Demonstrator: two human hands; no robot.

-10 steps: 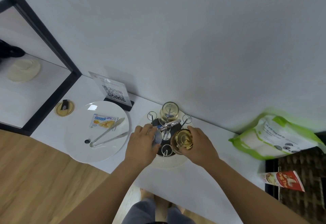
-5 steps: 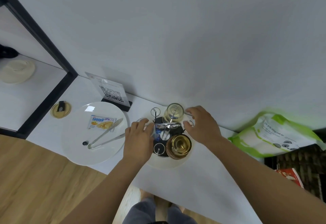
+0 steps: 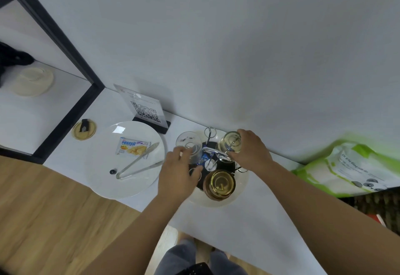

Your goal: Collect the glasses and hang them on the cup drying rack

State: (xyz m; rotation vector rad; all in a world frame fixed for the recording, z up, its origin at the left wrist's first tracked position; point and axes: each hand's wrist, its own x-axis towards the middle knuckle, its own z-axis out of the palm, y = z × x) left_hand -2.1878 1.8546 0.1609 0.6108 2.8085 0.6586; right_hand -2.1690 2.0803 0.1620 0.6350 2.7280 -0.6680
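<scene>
The cup drying rack [image 3: 209,133] is a wire stand on a round pale tray [image 3: 242,188], on the white table against the wall. An amber glass [image 3: 219,185] hangs upside down on its near side. My left hand [image 3: 178,173] grips a clear glass [image 3: 189,145], tilted with its mouth showing, at the rack's left side. My right hand [image 3: 252,151] holds a second clear glass [image 3: 230,144] at the rack's far right. Whether that glass rests on a prong is hidden by my fingers.
A white plate [image 3: 104,166] with metal tongs [image 3: 138,164] and a snack packet [image 3: 132,147] lies left of the rack. A QR code stand [image 3: 145,110] is behind it. A green and white bag [image 3: 355,166] lies at the right. The wall is close behind.
My left hand has lifted a clear glass into view at the rack's left. My right hand left the amber glass on the rack and closed on the far clear glass.
</scene>
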